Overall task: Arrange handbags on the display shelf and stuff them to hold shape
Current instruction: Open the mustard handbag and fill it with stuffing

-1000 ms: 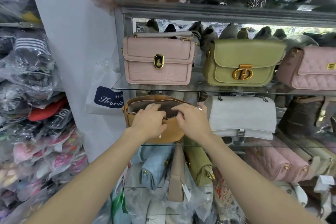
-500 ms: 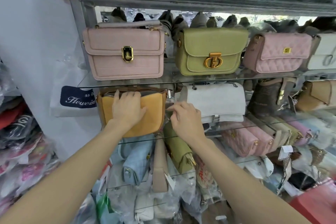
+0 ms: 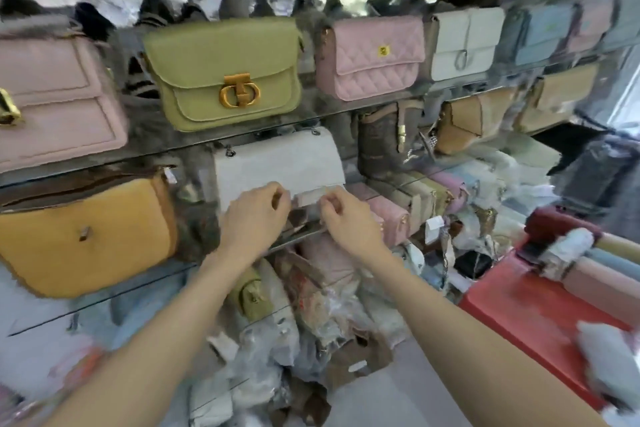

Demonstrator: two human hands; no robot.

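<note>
Your left hand (image 3: 254, 215) and right hand (image 3: 349, 222) each pinched the lower front edge of the white handbag (image 3: 277, 163). It sat on the glass shelf (image 3: 104, 282), right of the mustard handbag (image 3: 86, 236).

Shop: handbags (image 3: 225, 74) on glass shelves (image 3: 381, 107)

Both hands, left hand (image 3: 254, 217) and right hand (image 3: 349, 220), pinch the white handbag's (image 3: 277, 163) lower flap edge.

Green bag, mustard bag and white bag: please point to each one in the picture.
Green bag (image 3: 225, 76), head view, on its front flap.
Mustard bag (image 3: 86, 236), head view, on its front panel.
White bag (image 3: 277, 159), head view, on its flap.
</note>
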